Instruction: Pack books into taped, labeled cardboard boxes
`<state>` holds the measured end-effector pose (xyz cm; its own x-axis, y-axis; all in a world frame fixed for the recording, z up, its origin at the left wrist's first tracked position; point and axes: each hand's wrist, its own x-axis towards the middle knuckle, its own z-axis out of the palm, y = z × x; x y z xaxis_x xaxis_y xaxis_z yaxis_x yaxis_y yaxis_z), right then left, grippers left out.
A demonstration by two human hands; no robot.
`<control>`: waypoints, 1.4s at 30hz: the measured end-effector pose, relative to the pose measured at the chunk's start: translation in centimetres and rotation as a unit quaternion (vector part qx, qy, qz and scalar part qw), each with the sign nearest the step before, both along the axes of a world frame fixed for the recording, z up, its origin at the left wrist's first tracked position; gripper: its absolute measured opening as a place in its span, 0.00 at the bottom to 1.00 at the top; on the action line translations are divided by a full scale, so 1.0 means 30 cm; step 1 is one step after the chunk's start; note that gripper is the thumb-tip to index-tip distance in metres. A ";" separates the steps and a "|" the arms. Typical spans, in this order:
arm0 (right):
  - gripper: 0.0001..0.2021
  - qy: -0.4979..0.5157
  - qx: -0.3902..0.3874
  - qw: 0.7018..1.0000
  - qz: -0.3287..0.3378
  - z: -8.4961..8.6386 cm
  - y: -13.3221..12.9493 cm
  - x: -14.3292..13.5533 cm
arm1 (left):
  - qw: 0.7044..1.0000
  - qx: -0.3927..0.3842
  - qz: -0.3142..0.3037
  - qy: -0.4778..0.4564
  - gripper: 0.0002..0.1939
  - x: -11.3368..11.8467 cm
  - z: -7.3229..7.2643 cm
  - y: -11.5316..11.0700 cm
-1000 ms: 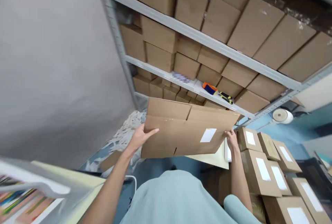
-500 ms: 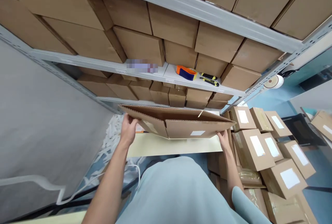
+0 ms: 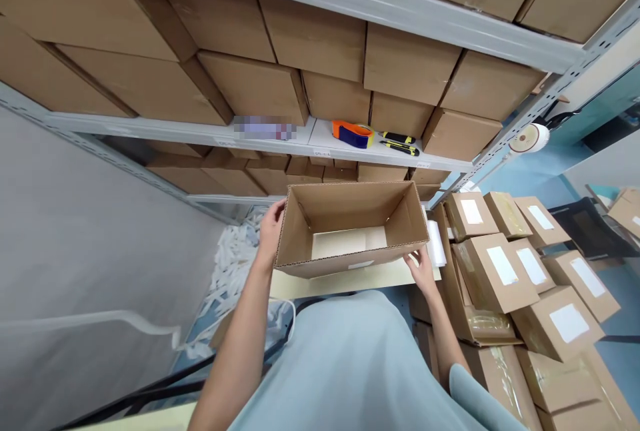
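Note:
A cardboard box [image 3: 320, 271], squared up and uncovered at the top, is held over a pale yellow work surface [image 3: 300, 288]. The surface shows through the box's bottom, which has no flaps closed across it. At the box's left end my left hand [image 3: 271, 228] grips the wall, with its fingers partly hidden behind. My right hand [image 3: 420, 268] holds the lower right corner on the near side, thumb and fingers against the cardboard. A white label is partly visible on the near wall.
Shelves [image 3: 210, 132] packed with cardboard boxes stand ahead. On one lie an orange and blue tape roll [image 3: 353, 134] and two yellow-black cutters [image 3: 399, 143]. Labelled boxes [image 3: 503, 271] pile up at right, beside a white roll [image 3: 436, 244]. White scraps [image 3: 233, 264] lie left.
The half-flattened box has been opened out into a rectangular shape and tipped so its inside shows. My left hand has moved right and up; my right hand has shifted slightly left.

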<state>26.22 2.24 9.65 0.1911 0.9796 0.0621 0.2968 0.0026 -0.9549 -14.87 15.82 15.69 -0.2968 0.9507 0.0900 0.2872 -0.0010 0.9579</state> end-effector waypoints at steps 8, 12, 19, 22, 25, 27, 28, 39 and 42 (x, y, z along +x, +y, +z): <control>0.34 -0.076 0.006 0.997 0.007 0.307 0.119 0.060 | 0.991 -0.093 -0.038 0.083 0.41 -0.067 0.184 -0.260; 0.20 -0.225 -0.032 0.973 0.048 0.432 0.221 0.048 | 0.959 -0.141 -0.044 0.243 0.33 -0.049 0.226 -0.306; 0.15 -0.399 0.000 0.916 0.048 0.553 0.228 -0.011 | 0.907 -0.117 0.012 0.405 0.29 -0.014 0.337 -0.286; 0.14 -0.422 -0.009 0.905 0.057 0.570 0.231 -0.035 | 0.903 -0.125 0.014 0.411 0.29 0.001 0.367 -0.256; 0.14 -0.453 -0.041 0.888 0.074 0.559 0.240 -0.056 | 0.906 -0.148 -0.037 0.396 0.29 0.016 0.363 -0.236; 0.15 -0.469 -0.060 0.879 0.070 0.543 0.242 -0.061 | 0.905 -0.159 -0.074 0.388 0.30 0.024 0.348 -0.234; 0.16 -0.473 -0.063 0.876 0.069 0.534 0.242 -0.057 | 0.903 -0.162 -0.085 0.389 0.30 0.026 0.339 -0.234; 0.22 -0.297 0.041 0.948 0.104 0.429 0.228 -0.073 | 0.946 -0.146 -0.166 0.237 0.34 -0.010 0.257 -0.204; 0.23 -0.265 0.027 0.955 0.131 0.421 0.220 -0.115 | 0.951 -0.158 -0.204 0.170 0.34 -0.012 0.228 -0.213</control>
<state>22.77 8.84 22.27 -0.1328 0.9820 0.1344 0.7208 0.1888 -0.6670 -15.22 9.43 22.52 0.0980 0.9760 -0.1947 0.6184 0.0936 0.7803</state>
